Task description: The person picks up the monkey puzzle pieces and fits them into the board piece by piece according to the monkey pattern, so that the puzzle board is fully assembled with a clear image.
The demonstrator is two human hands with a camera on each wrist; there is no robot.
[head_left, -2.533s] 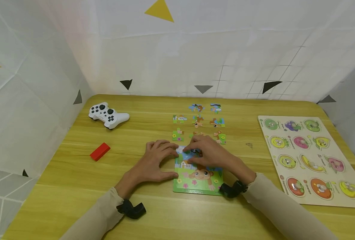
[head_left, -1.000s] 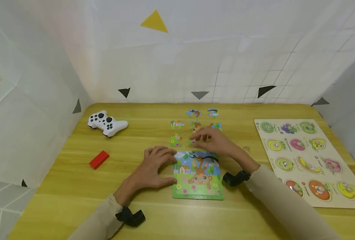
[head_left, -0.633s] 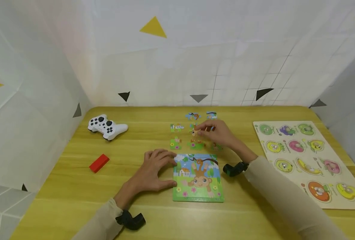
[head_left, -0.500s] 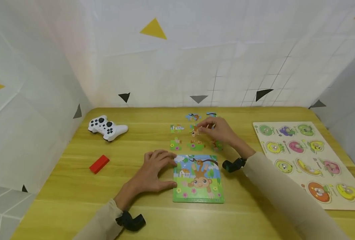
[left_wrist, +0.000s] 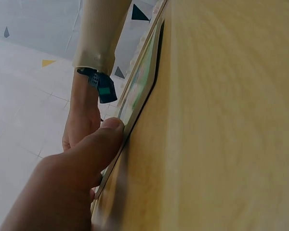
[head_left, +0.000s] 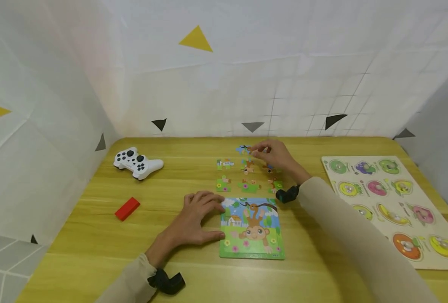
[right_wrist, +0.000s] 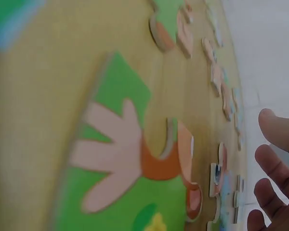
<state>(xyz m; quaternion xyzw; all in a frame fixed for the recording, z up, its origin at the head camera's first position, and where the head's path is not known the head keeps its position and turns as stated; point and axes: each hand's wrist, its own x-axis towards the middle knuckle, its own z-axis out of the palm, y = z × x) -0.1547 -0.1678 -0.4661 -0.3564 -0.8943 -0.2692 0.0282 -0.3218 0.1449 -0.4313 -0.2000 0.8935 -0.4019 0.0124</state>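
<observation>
A square puzzle board (head_left: 252, 229) with a monkey hanging from a branch lies flat in front of me. My left hand (head_left: 197, 219) rests at its left edge, thumb and fingers spread; in the left wrist view the thumb (left_wrist: 98, 144) touches the rim. Beyond the board, loose puzzle pieces lie in rows. My right hand (head_left: 275, 155) hovers at the back row, fingertips beside the blue piece with a branch (head_left: 243, 149). In the right wrist view its fingers are loosely bent with nothing between them. That hand hides part of the right-hand pieces. A monkey-hand corner piece (right_wrist: 115, 159) appears close up.
A white game controller (head_left: 137, 163) and a red block (head_left: 127, 208) lie on the left of the wooden table (head_left: 171, 185). On the right is a large fruit knob puzzle (head_left: 390, 189). White sheeting (head_left: 224, 84) stands behind the table.
My right hand has moved off the board and away from me over the loose pieces to the back row. The left hand stays at the board's left edge.
</observation>
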